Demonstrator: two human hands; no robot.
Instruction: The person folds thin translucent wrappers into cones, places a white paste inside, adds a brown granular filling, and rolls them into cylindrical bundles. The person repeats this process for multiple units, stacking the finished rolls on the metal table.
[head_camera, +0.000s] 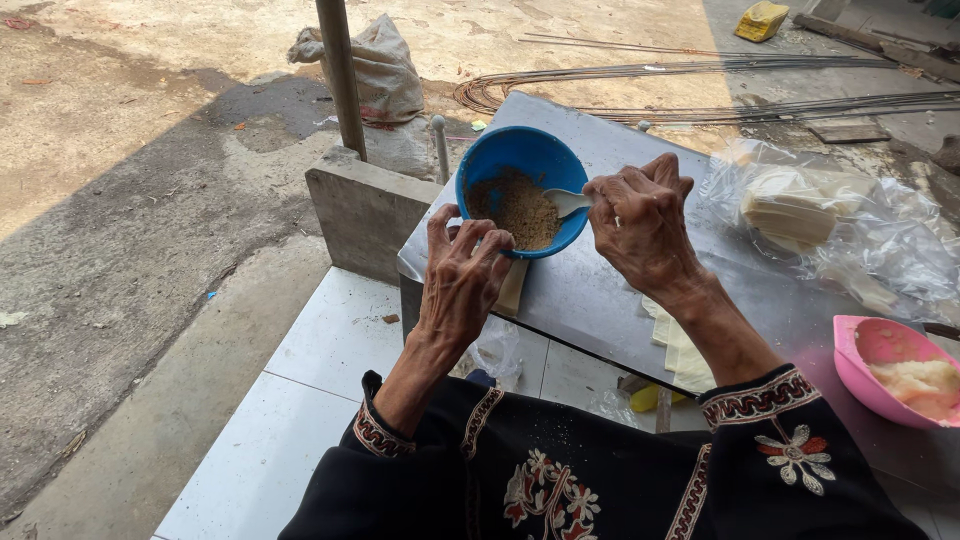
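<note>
Head view looks down on a grey metal worktop (600, 300) whose near-left corner juts toward the person. A blue bowl (522, 160) of brown crumbly filling (518, 208) sits at that corner, tipped toward the person, its rim close to the worktop's left edge. The left hand (462, 280) rests against the bowl's near side, fingers (470, 240) curled loosely over a pale wrapper (512, 288) beneath it; the grip itself is hidden. The right hand (642, 225) pinches a white spoon (568, 202), fingers closed on its handle. The spoon's long axis runs roughly left-right, scoop pointing left into the filling. Right of the hands lie a clear bag of pale wrappers (800, 205) and a pink bowl (885, 365) at the right edge. Bare metal stays open between the blue bowl and the bag.
</note>
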